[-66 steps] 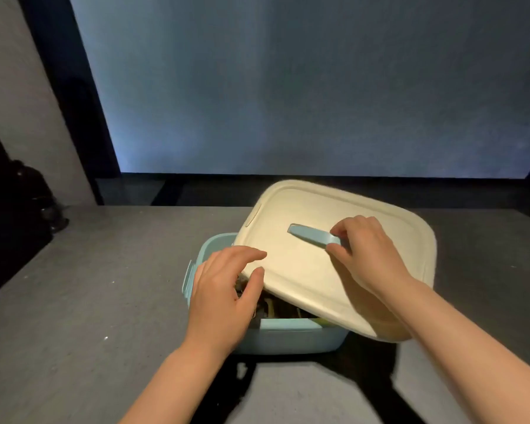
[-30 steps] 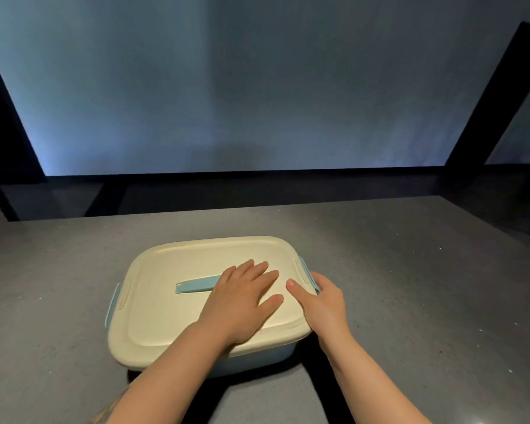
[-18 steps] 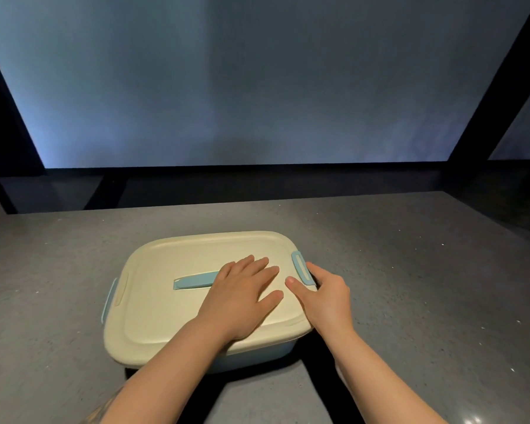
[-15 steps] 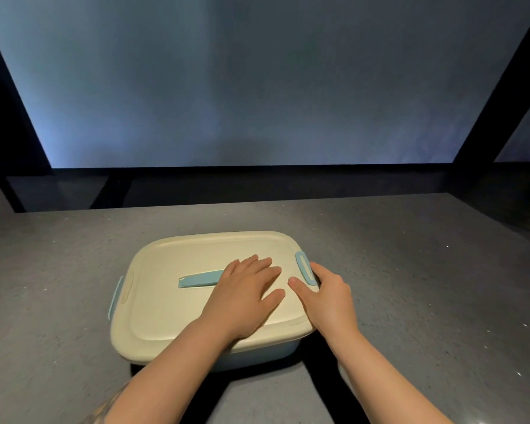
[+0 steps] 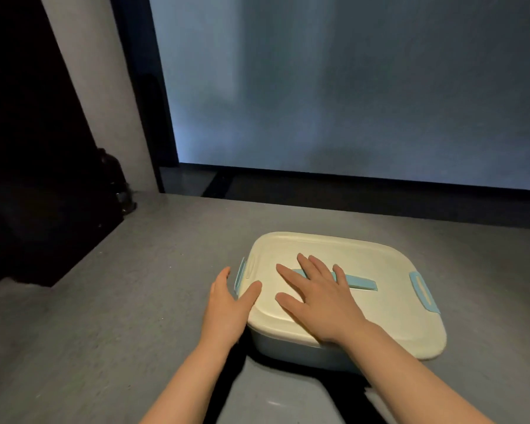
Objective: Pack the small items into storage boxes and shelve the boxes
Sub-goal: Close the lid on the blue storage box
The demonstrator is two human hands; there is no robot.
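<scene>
A pale blue storage box (image 5: 303, 351) sits on a grey table (image 5: 104, 316), right of centre and close to the person, with its cream lid (image 5: 364, 267) on. The right hand (image 5: 315, 296) lies flat on the lid, fingers spread and straight, covering part of the blue handle (image 5: 360, 283). The left hand (image 5: 228, 304), fingers straight, touches the box's left side beside the left clip (image 5: 240, 275). The right clip (image 5: 424, 292) lies folded onto the lid.
</scene>
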